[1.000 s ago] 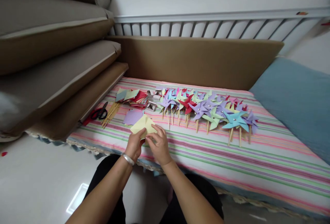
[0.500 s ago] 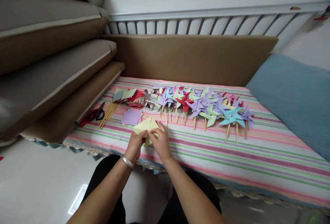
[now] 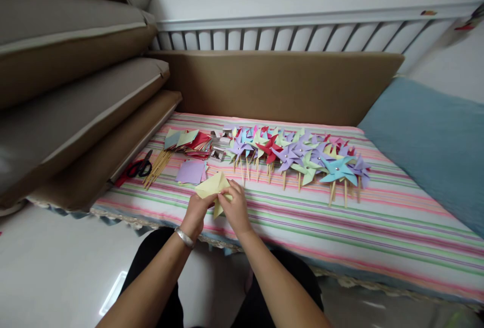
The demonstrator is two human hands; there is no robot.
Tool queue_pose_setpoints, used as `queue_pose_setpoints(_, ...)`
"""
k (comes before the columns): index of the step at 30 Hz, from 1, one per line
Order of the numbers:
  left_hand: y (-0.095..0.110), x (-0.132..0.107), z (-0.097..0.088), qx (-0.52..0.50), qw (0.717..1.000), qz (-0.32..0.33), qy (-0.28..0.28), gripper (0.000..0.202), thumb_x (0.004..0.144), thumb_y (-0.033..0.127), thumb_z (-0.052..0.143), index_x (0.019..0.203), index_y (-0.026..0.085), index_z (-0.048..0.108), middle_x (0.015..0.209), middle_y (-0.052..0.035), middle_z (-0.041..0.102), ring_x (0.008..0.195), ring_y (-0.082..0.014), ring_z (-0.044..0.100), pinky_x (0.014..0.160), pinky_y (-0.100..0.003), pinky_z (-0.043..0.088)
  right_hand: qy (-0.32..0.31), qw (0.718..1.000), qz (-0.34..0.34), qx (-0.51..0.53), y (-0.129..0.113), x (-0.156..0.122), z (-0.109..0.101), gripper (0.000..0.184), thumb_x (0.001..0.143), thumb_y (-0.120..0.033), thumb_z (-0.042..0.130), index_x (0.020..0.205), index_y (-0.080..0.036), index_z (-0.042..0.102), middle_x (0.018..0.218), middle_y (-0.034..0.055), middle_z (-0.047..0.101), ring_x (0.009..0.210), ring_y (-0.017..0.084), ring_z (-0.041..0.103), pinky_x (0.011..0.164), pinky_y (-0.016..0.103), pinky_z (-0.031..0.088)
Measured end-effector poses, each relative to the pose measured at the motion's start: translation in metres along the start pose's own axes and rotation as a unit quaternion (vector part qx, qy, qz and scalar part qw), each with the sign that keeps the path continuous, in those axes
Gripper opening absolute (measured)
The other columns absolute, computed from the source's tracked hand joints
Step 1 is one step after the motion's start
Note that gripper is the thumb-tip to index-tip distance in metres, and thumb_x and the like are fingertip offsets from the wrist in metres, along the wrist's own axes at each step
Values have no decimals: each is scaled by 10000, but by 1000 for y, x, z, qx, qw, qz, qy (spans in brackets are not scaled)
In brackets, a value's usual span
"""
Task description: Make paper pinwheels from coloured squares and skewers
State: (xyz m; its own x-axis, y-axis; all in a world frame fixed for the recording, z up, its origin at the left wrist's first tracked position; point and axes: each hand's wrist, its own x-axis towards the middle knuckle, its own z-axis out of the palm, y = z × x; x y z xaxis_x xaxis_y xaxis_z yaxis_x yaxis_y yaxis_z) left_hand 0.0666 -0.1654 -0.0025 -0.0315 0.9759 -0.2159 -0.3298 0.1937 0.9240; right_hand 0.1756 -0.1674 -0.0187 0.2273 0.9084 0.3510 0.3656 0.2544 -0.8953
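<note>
A pale yellow paper pinwheel (image 3: pixel 212 184), partly folded, is held between my two hands above the near edge of the striped bed cover. My left hand (image 3: pixel 197 212), with a silver bangle at the wrist, is closed on its left side, thumb toward the centre. From the right, my right hand (image 3: pixel 235 203) pinches the paper near its middle, fingertips close to the left thumb. Whether a pin is between the fingertips I cannot make out. Just beyond the hands lie lilac paper squares (image 3: pixel 190 172).
Finished pinwheels (image 3: pixel 289 156) on sticks lie in rows to the right. At the left are black scissors (image 3: pixel 139 168), wooden sticks (image 3: pixel 158 168), a stack of coloured paper (image 3: pixel 198 145) and small boxes (image 3: pixel 217 153). Stacked cushions (image 3: pixel 86 96) rise at the far left; a brown board (image 3: pixel 280 86) stands behind.
The yellow paper has shifted and tilted slightly in my hands, its lower flap hanging a little lower. Both hands keep their hold; the view has moved slightly.
</note>
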Motion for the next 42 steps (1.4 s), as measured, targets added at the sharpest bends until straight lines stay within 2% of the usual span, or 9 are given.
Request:
queue_pose_setpoints(4,-2,5,-4,21,999,-2,32,361,555,174,715,908,111,670,912,-94,697,754,-191,627,655,-272,484,-5,999,32,41,0,1,-1,46,657,-171,621,638,-208,603,1062,95,597,1124,257,451,1005,424,288)
queue_pose_setpoints(7,0,7,-7,39,998,-9,38,380,546,184,707,916,105,667,884,-89,700,728,-190,629,639,-277,484,-15,993,77,89,4,6,-6,144,659,-208,623,803,-211,613,1074,78,597,1091,243,491,983,412,318)
queue_pose_setpoints(10,2,9,-11,66,997,-33,11,401,535,192,707,923,96,666,867,-96,701,715,-193,630,625,-277,477,-60,976,140,156,9,13,-14,389,669,-256,618,1047,-207,540,912,51,649,874,216,608,795,366,457)
queue_pose_setpoints(12,2,10,-12,82,995,-56,-10,403,529,186,706,918,89,665,848,-102,702,701,-192,628,613,-274,468,-104,958,178,200,11,16,-19,493,651,-268,635,1120,-202,498,759,15,656,702,196,633,640,315,484)
queue_pose_setpoints(17,0,8,-10,110,990,-82,-30,352,529,165,688,871,85,675,794,-101,702,668,-182,618,590,-265,448,-176,920,228,266,10,16,-24,500,586,-211,680,1065,-211,533,715,-5,671,608,185,630,565,287,478)
queue_pose_setpoints(23,1,7,-6,92,993,-76,-18,333,504,165,710,826,86,678,730,-84,699,609,-161,606,578,-254,435,-160,910,245,294,11,14,-19,434,562,-172,663,982,-201,555,751,1,687,612,185,628,571,288,477)
queue_pose_setpoints(31,-9,6,-6,2,995,-92,-30,315,513,223,743,786,79,679,695,-90,705,576,-169,620,591,-268,460,-96,921,223,304,11,6,-5,404,594,-226,624,984,-190,526,837,30,693,717,202,642,646,305,496)
queue_pose_setpoints(37,-5,16,-19,9,996,-85,-1,292,511,208,737,763,73,679,666,-88,702,555,-166,620,568,-259,461,-70,961,158,215,13,5,-7,437,705,-253,566,1128,-180,489,761,28,644,658,185,607,632,336,502)
queue_pose_setpoints(42,7,25,-35,17,996,-80,29,227,487,189,740,668,76,663,605,-75,684,508,-148,594,511,-238,434,-75,989,30,125,2,2,-21,236,734,-213,595,956,-261,659,949,48,613,941,210,539,903,391,408)
